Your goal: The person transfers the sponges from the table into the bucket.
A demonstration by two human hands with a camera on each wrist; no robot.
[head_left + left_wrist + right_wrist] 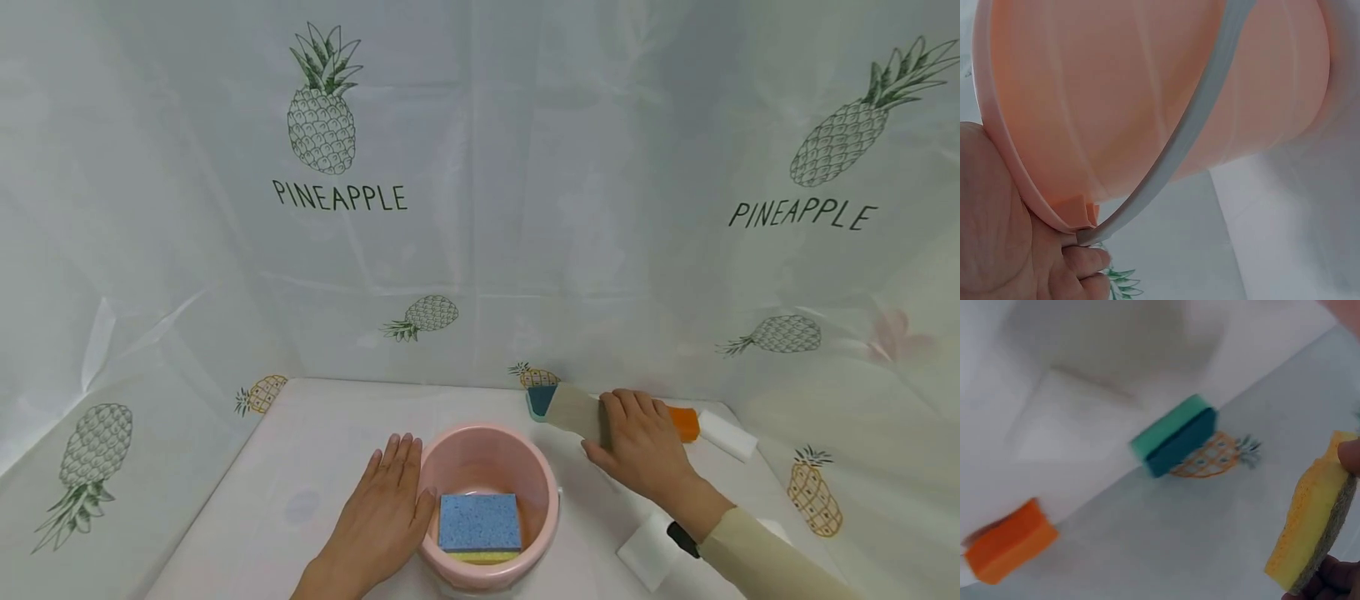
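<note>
Pinching a yellow sponge with a grey-brown scouring face between thumb and fingers, the right hand holds it over the back of the table. The left hand grips nothing; its fingers are straight and its palm lies against the rim of a pink bucket with a grey handle. Inside the bucket sits a blue-topped sponge. A green sponge lies by the back edge, and an orange sponge lies beside a white block at the right.
</note>
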